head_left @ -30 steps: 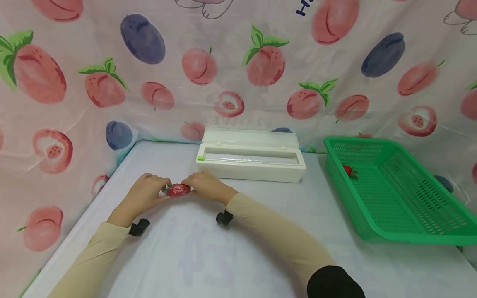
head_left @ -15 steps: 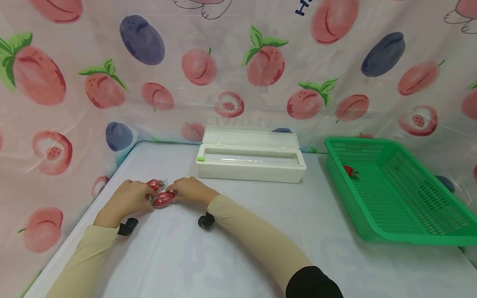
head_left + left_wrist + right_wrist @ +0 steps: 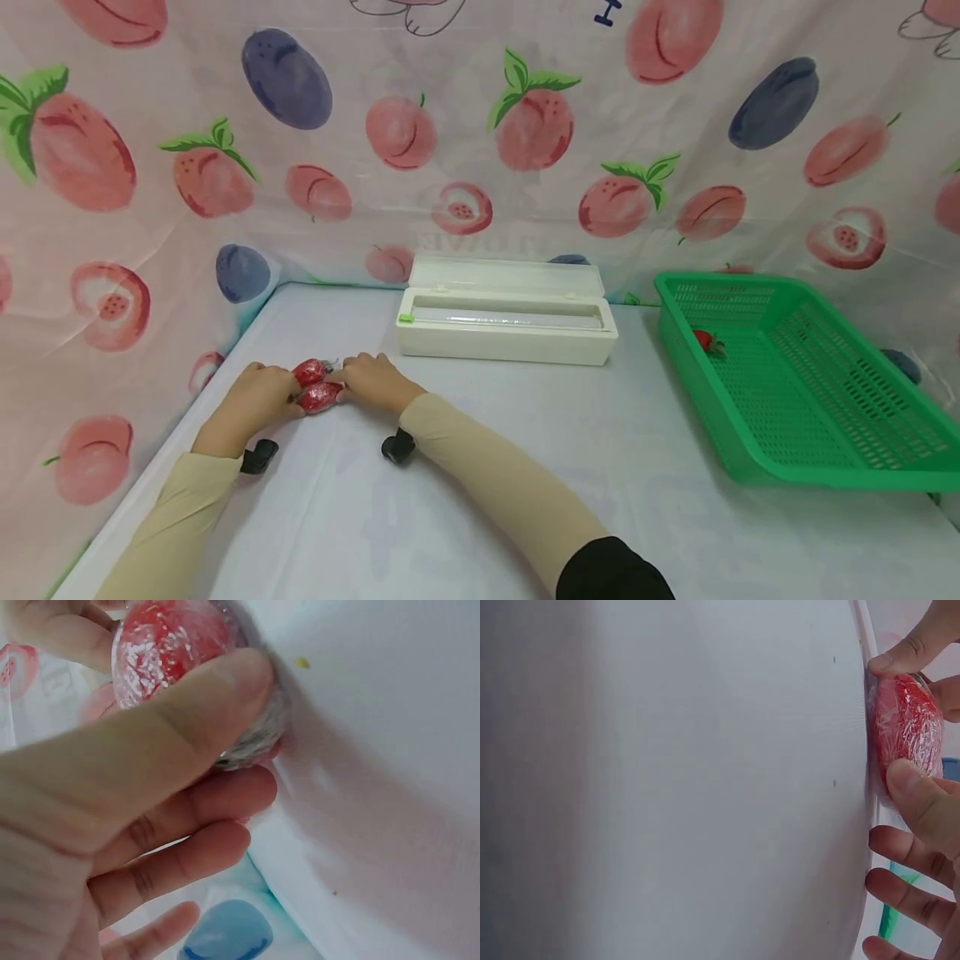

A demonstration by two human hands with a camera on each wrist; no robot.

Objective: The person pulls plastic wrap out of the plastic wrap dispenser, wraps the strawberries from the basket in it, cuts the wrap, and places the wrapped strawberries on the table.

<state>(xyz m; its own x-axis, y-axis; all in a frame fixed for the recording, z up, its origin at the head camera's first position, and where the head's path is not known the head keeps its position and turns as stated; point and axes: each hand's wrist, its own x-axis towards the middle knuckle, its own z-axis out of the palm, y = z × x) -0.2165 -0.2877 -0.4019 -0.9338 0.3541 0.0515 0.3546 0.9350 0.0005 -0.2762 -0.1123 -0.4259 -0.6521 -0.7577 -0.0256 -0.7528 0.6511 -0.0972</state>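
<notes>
A strawberry in clear plastic wrap [image 3: 319, 397] lies on the white table, held at both ends. My left hand [image 3: 251, 407] pinches its leafy end between thumb and index finger. At the opposite end, my right hand [image 3: 377, 383] grips it, its thumb [image 3: 909, 784] pressing the wrap in the right wrist view. Just behind it, side by side, sits a second wrapped strawberry [image 3: 311, 372], partly covered by the left fingers. Up close in the left wrist view, the held strawberry [image 3: 161, 645] shows shiny, crinkled film.
A white cling-film dispenser [image 3: 506, 343] with its lid raised stands at the back middle. To the right is a green plastic basket [image 3: 813, 477] with a bare strawberry [image 3: 707, 340] inside. Fruit-printed cloth [image 3: 465, 125] hangs behind the table.
Both hands have moved left with the wrapped strawberry and brought it down beside the other one, which has come into sight. Lately only the right hand shifted slightly further left.
</notes>
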